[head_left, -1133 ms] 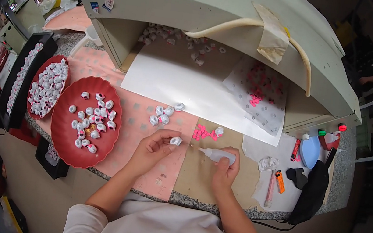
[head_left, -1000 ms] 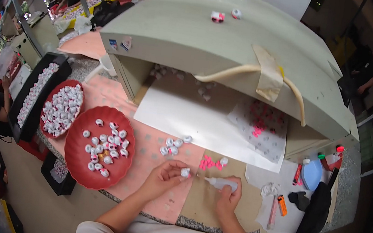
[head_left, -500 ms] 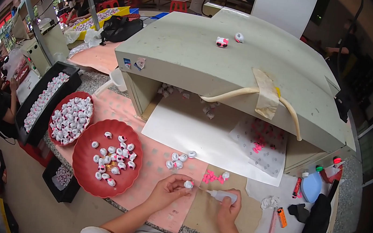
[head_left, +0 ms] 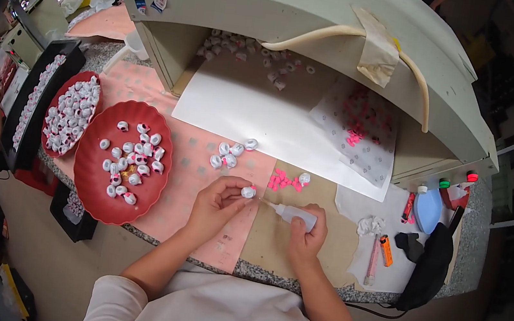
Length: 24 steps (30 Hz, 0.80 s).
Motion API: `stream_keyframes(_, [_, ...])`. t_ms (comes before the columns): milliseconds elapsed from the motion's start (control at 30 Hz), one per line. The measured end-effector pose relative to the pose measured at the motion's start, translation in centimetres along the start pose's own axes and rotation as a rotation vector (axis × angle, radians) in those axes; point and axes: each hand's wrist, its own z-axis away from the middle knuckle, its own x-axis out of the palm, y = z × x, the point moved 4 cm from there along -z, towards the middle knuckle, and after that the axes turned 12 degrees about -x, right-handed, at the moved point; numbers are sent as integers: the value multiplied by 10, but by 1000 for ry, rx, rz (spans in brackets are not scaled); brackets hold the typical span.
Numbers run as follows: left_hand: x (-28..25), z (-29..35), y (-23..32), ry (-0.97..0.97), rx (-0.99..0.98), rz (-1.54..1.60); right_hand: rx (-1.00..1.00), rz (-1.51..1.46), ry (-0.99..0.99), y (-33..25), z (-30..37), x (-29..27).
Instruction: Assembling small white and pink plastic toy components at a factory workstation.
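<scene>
Between the thumb and fingers of my left hand (head_left: 215, 205) is a small white toy head (head_left: 248, 192) with a bit of pink on it. My right hand (head_left: 307, 237) grips a translucent squeeze bottle (head_left: 295, 215). Its thin nozzle points left, with the tip at or very close to the toy head; I cannot tell whether they touch. Just beyond my hands lie small bright pink pieces (head_left: 280, 180), with one white toy head (head_left: 304, 179) beside them. A little group of white toy heads (head_left: 230, 155) sits on the pink sheet to the left.
A red scalloped tray (head_left: 90, 168) holding several toy heads stands at left, beside a fuller red tray (head_left: 57, 148) and a long black bin (head_left: 17, 155). The grey-green hooded cabinet (head_left: 225, 8) arches over the back. An orange lighter (head_left: 386, 250) and black cloth (head_left: 427, 274) lie right.
The view has tilted downward, so the bench sits higher in the picture and more of my shirt shows. Both hands keep their holds, the nozzle now nearer the toy head.
</scene>
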Motion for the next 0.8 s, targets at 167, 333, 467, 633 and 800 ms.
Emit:
stream_keyframes(167, [3, 1, -5, 10, -14, 0, -14, 9, -34, -1, 2, 0])
stream_keyframes(333, [5, 2, -5, 5, -38, 15, 14, 39, -124, -3, 2, 0])
stream_keyframes(467, [4, 1, -8, 2, -34, 8, 23, 51, -119, -3, 1, 2])
stream_keyframes(633, [1, 0, -11, -3, -22, -4, 11, 45, -128, -3, 1, 5])
stream_keyframes(800, [1, -1, -12, -4, -9, -24, 14, 36, -108, 0, 3, 5])
